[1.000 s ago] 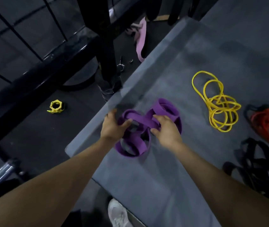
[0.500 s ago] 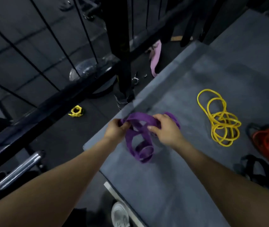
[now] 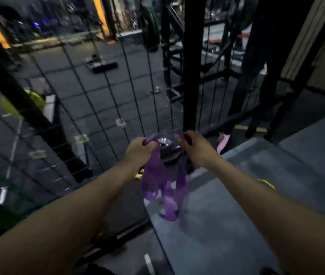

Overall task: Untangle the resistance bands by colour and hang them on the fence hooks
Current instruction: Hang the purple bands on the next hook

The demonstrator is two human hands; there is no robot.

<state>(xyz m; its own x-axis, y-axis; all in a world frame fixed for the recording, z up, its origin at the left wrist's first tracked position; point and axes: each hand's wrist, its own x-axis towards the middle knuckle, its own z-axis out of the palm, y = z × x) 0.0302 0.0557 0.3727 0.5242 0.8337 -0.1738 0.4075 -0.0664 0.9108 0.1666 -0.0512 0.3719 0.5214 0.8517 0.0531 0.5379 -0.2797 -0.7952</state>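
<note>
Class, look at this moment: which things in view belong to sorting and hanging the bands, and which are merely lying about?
Part of the job:
purple band, held up in the left hand and right hand
wire fence
yellow band, only a sliver showing on the grey mat

Just lying about:
pink item on the floor
black post

Both forearms [image 3: 90, 197] are bare, with no sleeves.

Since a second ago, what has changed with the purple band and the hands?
The purple band has been lifted off the grey mat: it now hangs in loops between the left hand and right hand, raised toward the wire fence. The view has tilted up with it. Both hands still grip the band, and only a bit of the yellow band shows.
</note>
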